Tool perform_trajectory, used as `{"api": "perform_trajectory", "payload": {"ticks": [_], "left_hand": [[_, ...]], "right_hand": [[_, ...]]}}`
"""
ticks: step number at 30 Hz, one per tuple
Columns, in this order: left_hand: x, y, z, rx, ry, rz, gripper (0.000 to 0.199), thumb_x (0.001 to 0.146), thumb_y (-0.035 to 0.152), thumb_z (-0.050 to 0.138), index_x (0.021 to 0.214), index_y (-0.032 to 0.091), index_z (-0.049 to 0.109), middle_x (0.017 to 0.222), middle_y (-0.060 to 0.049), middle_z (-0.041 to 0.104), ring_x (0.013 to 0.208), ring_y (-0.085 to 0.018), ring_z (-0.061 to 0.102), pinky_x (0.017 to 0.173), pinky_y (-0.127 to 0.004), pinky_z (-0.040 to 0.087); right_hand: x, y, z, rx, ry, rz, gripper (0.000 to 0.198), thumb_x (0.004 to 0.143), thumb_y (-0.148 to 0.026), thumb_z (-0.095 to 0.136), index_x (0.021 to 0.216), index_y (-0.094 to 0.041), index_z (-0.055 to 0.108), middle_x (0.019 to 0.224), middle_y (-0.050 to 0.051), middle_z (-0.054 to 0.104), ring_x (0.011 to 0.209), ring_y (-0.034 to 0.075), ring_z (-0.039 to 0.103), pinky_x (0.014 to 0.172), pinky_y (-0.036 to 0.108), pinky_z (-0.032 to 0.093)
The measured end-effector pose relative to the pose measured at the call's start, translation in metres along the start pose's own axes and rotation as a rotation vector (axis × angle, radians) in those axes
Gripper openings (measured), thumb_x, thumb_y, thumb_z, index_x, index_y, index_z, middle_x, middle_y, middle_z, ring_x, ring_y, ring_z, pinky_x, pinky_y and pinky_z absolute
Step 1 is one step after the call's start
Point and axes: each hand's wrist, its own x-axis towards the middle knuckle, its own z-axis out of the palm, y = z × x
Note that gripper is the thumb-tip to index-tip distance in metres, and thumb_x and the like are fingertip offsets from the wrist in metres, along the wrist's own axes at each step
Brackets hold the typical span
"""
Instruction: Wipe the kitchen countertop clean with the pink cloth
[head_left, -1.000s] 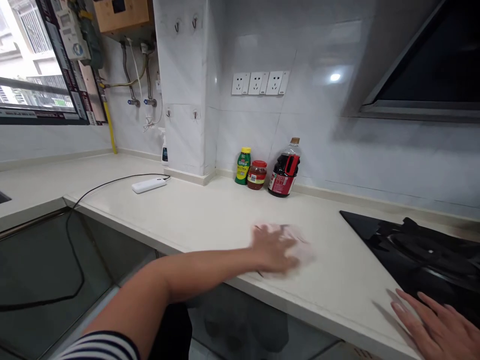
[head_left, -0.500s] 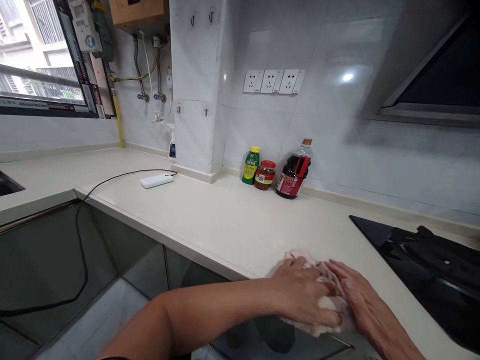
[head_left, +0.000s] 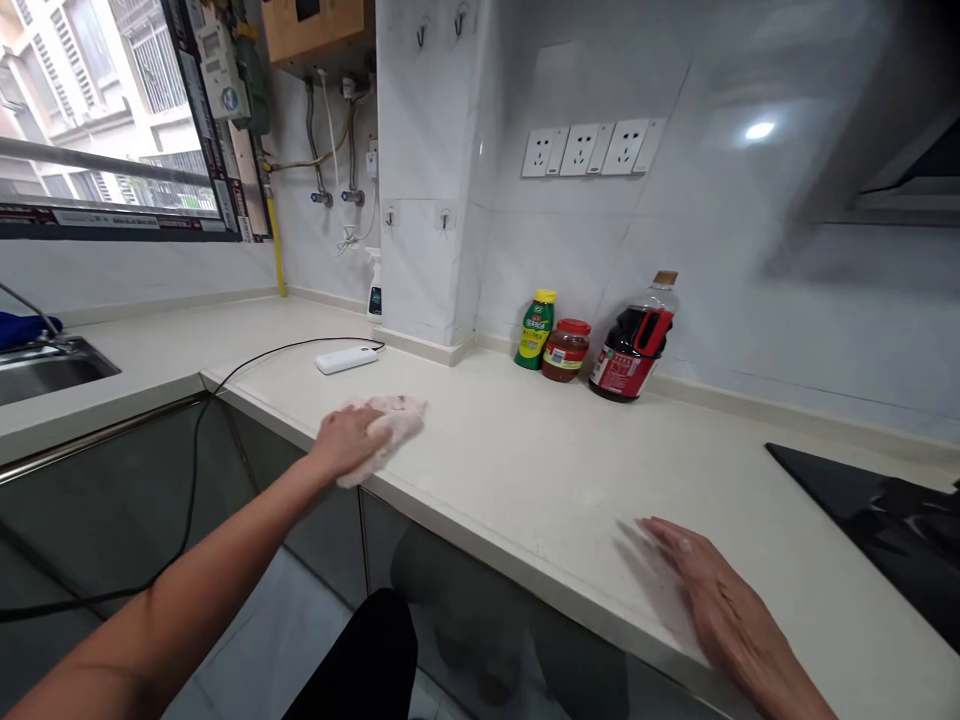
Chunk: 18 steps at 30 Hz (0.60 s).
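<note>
A pale pink cloth lies bunched on the white countertop close to its front edge, with one corner hanging over. My left hand is closed on this cloth and presses it against the surface; the fingertips are partly hidden and slightly blurred. Farther right, my right hand is held over the counter near the front edge, thumb side up, fingers stretched out and nothing in them. I cannot tell whether its lower side touches the counter.
A white power bank with a black cable lies beyond the cloth. Along the wall stand a green bottle, a red-lidded jar and a large dark sauce bottle. A black stove is at right, a sink at far left.
My left hand has moved far to the left along the counter with the cloth. My right hand is off the cloth and stays at the right. The view has turned slightly left.
</note>
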Motion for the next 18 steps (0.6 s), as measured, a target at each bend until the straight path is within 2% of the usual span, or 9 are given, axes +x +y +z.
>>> {"api": "perform_trajectory", "payload": {"ticks": [3,5,7,9,11,13,15,17,18], "left_hand": [[0.008,-0.015,-0.002,0.027,0.062,-0.118,0.054,0.095,0.047,0.039,0.142,0.026,0.057,0.153,-0.006,0.054,0.144,-0.035,0.040,0.117,-0.051,0.030],[0.002,-0.005,0.005,0.028,0.085,-0.113,0.055,0.096,0.047,0.038,0.142,0.024,0.057,0.152,-0.008,0.054,0.144,-0.036,0.039,0.118,-0.052,0.029],[-0.013,0.018,0.015,0.019,0.083,-0.044,0.053,0.097,0.047,0.038,0.142,0.028,0.058,0.151,-0.003,0.055,0.145,-0.033,0.039,0.119,-0.048,0.028],[-0.038,0.049,0.028,-0.007,0.067,0.095,0.050,0.098,0.047,0.037,0.140,0.032,0.059,0.150,0.002,0.057,0.145,-0.028,0.039,0.121,-0.043,0.027],[-0.069,0.085,0.042,-0.067,0.059,0.313,0.051,0.098,0.049,0.037,0.142,0.034,0.057,0.151,0.001,0.055,0.146,-0.028,0.037,0.123,-0.045,0.025],[-0.102,0.120,0.057,-0.142,0.057,0.573,0.057,0.096,0.056,0.040,0.148,0.034,0.050,0.156,-0.004,0.048,0.147,-0.033,0.034,0.121,-0.054,0.024],[-0.130,0.153,0.071,-0.155,0.074,0.821,0.074,0.090,0.064,0.049,0.156,0.033,0.037,0.164,-0.011,0.035,0.147,-0.043,0.031,0.117,-0.066,0.023],[-0.151,0.185,0.085,-0.108,0.116,0.981,0.082,0.087,0.059,0.057,0.160,0.036,0.026,0.167,-0.014,0.026,0.146,-0.049,0.030,0.112,-0.073,0.024],[-0.158,0.201,0.092,-0.078,0.140,1.020,0.079,0.089,0.053,0.057,0.160,0.038,0.025,0.167,-0.014,0.026,0.145,-0.049,0.033,0.110,-0.073,0.026]], "right_hand": [[-0.001,-0.003,-0.001,0.045,0.045,0.061,0.067,0.097,-0.078,0.028,0.128,-0.032,0.066,0.144,0.001,0.057,0.138,0.031,0.047,0.123,0.052,0.028],[-0.002,-0.003,-0.001,0.066,0.070,0.093,0.068,0.098,-0.078,0.028,0.129,-0.031,0.066,0.145,0.002,0.056,0.140,0.031,0.045,0.123,0.052,0.029],[-0.002,0.000,-0.002,0.124,0.105,0.123,0.067,0.098,-0.077,0.030,0.127,-0.030,0.067,0.145,0.003,0.057,0.140,0.032,0.045,0.125,0.052,0.026],[0.001,0.009,-0.002,0.255,0.140,0.138,0.067,0.097,-0.078,0.033,0.124,-0.027,0.068,0.142,0.005,0.059,0.136,0.032,0.048,0.125,0.052,0.024],[0.005,0.019,-0.001,0.421,0.182,0.133,0.066,0.095,-0.079,0.038,0.117,-0.023,0.068,0.137,0.009,0.062,0.132,0.032,0.052,0.124,0.050,0.028],[0.010,0.025,0.001,0.560,0.242,0.136,0.064,0.091,-0.080,0.047,0.108,-0.022,0.068,0.129,0.011,0.066,0.129,0.031,0.055,0.122,0.048,0.033],[0.014,0.026,0.003,0.651,0.303,0.157,0.061,0.083,-0.079,0.058,0.100,-0.021,0.068,0.120,0.010,0.069,0.125,0.030,0.058,0.120,0.046,0.035],[0.015,0.023,0.003,0.690,0.318,0.171,0.058,0.078,-0.077,0.064,0.096,-0.022,0.068,0.113,0.008,0.071,0.120,0.029,0.061,0.118,0.043,0.038],[0.015,0.022,0.000,0.668,0.312,0.169,0.056,0.078,-0.075,0.064,0.096,-0.022,0.069,0.111,0.007,0.072,0.117,0.028,0.062,0.116,0.043,0.040]]}}
